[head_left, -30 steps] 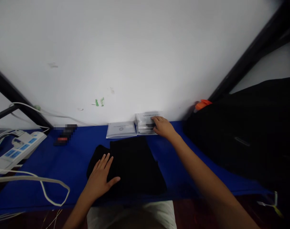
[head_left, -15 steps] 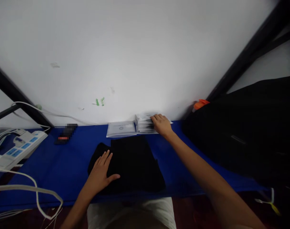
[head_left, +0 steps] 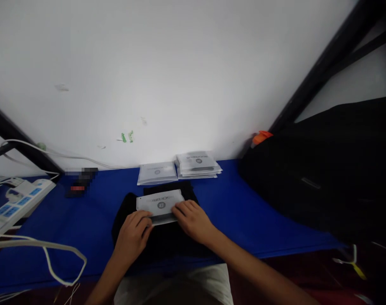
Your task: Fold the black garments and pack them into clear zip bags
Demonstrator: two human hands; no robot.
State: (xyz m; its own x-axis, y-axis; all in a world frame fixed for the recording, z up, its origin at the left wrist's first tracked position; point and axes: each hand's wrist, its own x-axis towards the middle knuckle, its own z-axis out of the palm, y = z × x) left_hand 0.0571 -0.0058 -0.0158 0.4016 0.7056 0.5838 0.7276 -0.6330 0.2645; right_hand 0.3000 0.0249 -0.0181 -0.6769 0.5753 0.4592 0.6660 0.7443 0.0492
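Closest in, below the table's edge: pale cloth over the lap (head_left: 208,286). Just beyond, folded black cloth (head_left: 164,237) on a blue table (head_left: 256,212), with the packet (head_left: 165,208) over its middle; cannot tell whether resting flat or raised a little. Left hand (head_left: 135,231) at the packet's near-left corner, fingertips on top, thumb drawn in, apparently pinching the film. Right hand (head_left: 193,218) at the right edge, fingers bent onto the face; thumb hidden, so cannot tell whether pinching or only pressing. Looks light, soft at the rim, probably firmer over the dark contents along the near side; likely slippery, apt to crease, hardly fragile. Best held by both short edges, thumbs underneath. On the face: grey capitals, something like ROCKBROS, end letters blurred, and below them a round dark badge, mark inside too small to read. Off left, a white power strip (head_left: 19,204) with blue sockets, no writing readable. Farther back, near the wall (head_left: 193,76): a lone packet (head_left: 157,173), badge visible, lettering too faint; just right of it, a stack of packets (head_left: 197,163), topmost with a similar badge and seemingly the same name.
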